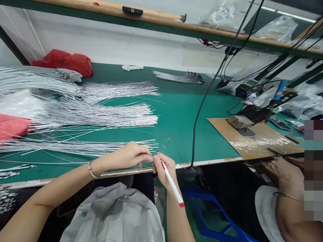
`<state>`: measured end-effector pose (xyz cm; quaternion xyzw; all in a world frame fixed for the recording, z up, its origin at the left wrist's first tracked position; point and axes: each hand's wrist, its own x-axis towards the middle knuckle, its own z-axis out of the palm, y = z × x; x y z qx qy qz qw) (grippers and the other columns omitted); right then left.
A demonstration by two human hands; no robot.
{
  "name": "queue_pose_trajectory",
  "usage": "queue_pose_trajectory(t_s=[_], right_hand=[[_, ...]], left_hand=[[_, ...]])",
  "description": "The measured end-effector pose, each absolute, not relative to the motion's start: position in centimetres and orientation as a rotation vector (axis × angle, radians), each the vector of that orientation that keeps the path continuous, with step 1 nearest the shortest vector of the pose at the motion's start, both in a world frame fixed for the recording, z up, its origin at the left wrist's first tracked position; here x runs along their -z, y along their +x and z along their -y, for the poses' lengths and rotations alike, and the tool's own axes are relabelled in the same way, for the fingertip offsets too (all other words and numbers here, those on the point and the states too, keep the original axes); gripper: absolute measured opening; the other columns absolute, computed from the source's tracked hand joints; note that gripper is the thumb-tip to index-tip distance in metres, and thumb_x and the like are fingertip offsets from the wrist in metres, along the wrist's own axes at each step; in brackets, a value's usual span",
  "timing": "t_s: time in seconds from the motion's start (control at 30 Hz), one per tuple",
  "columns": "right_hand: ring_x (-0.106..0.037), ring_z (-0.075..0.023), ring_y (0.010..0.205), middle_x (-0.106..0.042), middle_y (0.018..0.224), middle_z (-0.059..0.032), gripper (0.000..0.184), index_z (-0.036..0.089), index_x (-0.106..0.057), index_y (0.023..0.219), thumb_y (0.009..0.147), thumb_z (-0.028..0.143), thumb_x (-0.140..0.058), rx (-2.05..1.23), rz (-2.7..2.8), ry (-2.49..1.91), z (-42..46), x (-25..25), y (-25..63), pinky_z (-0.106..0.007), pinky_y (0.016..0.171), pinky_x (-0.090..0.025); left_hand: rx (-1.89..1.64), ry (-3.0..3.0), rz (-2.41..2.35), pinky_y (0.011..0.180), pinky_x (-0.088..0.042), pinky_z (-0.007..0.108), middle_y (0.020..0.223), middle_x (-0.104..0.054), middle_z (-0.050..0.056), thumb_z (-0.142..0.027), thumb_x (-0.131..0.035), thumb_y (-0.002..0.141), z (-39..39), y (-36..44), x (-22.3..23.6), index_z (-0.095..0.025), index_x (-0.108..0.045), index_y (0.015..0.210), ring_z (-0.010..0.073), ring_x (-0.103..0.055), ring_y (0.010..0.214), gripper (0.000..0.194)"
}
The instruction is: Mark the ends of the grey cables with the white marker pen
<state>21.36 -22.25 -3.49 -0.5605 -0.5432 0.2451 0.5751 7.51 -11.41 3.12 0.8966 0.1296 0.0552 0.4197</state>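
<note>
My left hand (130, 154), with a metal bangle at the wrist, is closed in a pinch at the table's front edge. A thin grey wire (63, 163) runs in from the left to its fingers, and a pale tip shows at the fingertips. Touching those fingertips is my right hand (163, 168), wrapped round a white marker pen (173, 186) with red ends. The pen slants down toward me. Behind my left forearm lies a loose bundle of grey wires (121, 146), with their ends pointing right.
More wire bundles (121, 114) cover the left of the green table (176, 114). A small bundle (176, 76) lies at the back. A black cable (195, 134) hangs down to the front edge. At right, a co-worker's hands (280, 168) are beside a cardboard sheet (267, 144).
</note>
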Motion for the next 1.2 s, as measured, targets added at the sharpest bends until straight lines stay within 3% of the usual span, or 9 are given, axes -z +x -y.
queue_pose_trajectory(t_s=[0.2, 0.33, 0.47, 0.67, 0.73, 0.8, 0.9, 1.1, 1.2], right_hand=[[-0.038, -0.0078, 0.04, -0.042, 0.041, 0.0047, 0.042, 0.019, -0.042, 0.051, 0.09, 0.034, -0.045, -0.601, 1.263, -1.342, 22.3, 3.2, 21.2, -0.023, 0.047, -0.032], [-0.035, -0.0077, 0.041, -0.038, 0.042, 0.0054, 0.043, 0.019, -0.039, 0.051, 0.089, 0.037, -0.045, -0.631, 1.104, -1.364, 22.2, 3.1, 20.9, -0.023, 0.045, -0.029], [-0.036, -0.0081, 0.041, -0.04, 0.042, 0.0052, 0.042, 0.02, -0.04, 0.052, 0.089, 0.039, -0.045, -0.654, 1.116, -1.349, 22.2, 2.9, 20.9, -0.023, 0.045, -0.03], [-0.043, -0.0098, 0.044, -0.048, 0.043, 0.0033, 0.039, 0.019, -0.048, 0.054, 0.089, 0.036, -0.045, -0.515, 1.309, -1.381, 21.9, 3.0, 21.6, -0.024, 0.051, -0.036], [-0.046, -0.0106, 0.044, -0.051, 0.045, 0.0029, 0.032, 0.019, -0.057, 0.063, 0.088, 0.034, -0.047, -0.455, 1.312, -1.402, 21.8, 3.2, 21.8, -0.025, 0.052, -0.039], [-0.051, -0.012, 0.047, -0.057, 0.05, 0.0025, 0.022, 0.017, -0.065, 0.089, 0.087, 0.033, -0.049, -0.384, 1.223, -1.413, 21.9, 3.4, 21.8, -0.025, 0.053, -0.042], [-0.057, -0.0147, 0.055, -0.064, 0.059, 0.0005, 0.04, 0.016, -0.054, 0.124, 0.088, 0.032, -0.048, -0.258, 1.108, -1.424, 22.2, 3.9, 21.1, -0.027, 0.06, -0.046], [-0.06, -0.0165, 0.061, -0.066, 0.062, -0.0004, 0.048, 0.016, -0.044, 0.135, 0.088, 0.027, -0.047, -0.184, 1.152, -1.456, 22.5, 4.6, 18.9, -0.03, 0.068, -0.049], [-0.061, -0.0161, 0.062, -0.066, 0.064, -0.0003, 0.045, 0.018, -0.048, 0.132, 0.087, 0.026, -0.049, -0.17, 1.171, -1.45, 22.5, 4.6, 18.9, -0.031, 0.072, -0.049]], left_hand=[[-0.123, 2.318, -0.246, 0.06, -0.036, 0.02, 0.073, -0.066, 0.001, -0.032, -0.049, 0.091, 10.9, 7.4, -3.2, -0.017, -0.069, 0.083, 0.0117, -0.059, 0.066, 0.027], [-0.21, 2.455, -0.337, 0.066, -0.036, 0.022, 0.082, -0.066, 0.002, -0.034, -0.054, 0.089, 11.8, 6.8, -3.7, -0.018, -0.067, 0.093, 0.015, -0.058, 0.076, 0.021], [-0.18, 2.387, -0.449, 0.061, -0.036, 0.023, 0.068, -0.064, 0.001, -0.033, -0.043, 0.094, 12.3, 6.5, -3.5, -0.018, -0.066, 0.089, 0.0124, -0.057, 0.061, 0.028], [0.021, 1.893, -0.474, 0.05, -0.042, 0.019, 0.066, -0.06, 0.0, -0.043, -0.051, 0.087, 11.1, 6.9, -2.7, -0.015, -0.059, 0.084, 0.0119, -0.06, 0.056, 0.029], [-0.012, 1.941, -0.484, 0.048, -0.039, 0.018, 0.067, -0.059, 0.001, -0.045, -0.048, 0.088, 10.9, 6.9, -2.7, -0.014, -0.06, 0.083, 0.0108, -0.058, 0.054, 0.034], [-0.059, 2.008, -0.5, 0.046, -0.036, 0.018, 0.066, -0.059, 0.001, -0.047, -0.044, 0.09, 10.9, 6.9, -2.9, -0.014, -0.06, 0.082, 0.0097, -0.055, 0.052, 0.038], [-0.105, 2.045, -0.526, 0.047, -0.035, 0.018, 0.065, -0.058, 0.0, -0.047, -0.041, 0.091, 10.9, 6.7, -3.2, -0.015, -0.06, 0.081, 0.0087, -0.051, 0.05, 0.039], [-0.126, 2.136, -0.488, 0.046, -0.028, 0.019, 0.063, -0.054, -0.001, -0.041, -0.038, 0.093, 10.7, 6.8, -3.2, -0.015, -0.061, 0.08, 0.0077, -0.043, 0.05, 0.038], [-0.145, 2.165, -0.468, 0.046, -0.025, 0.02, 0.063, -0.053, -0.001, -0.04, -0.037, 0.094, 10.8, 6.9, -3.1, -0.015, -0.062, 0.082, 0.0078, -0.039, 0.051, 0.037]])
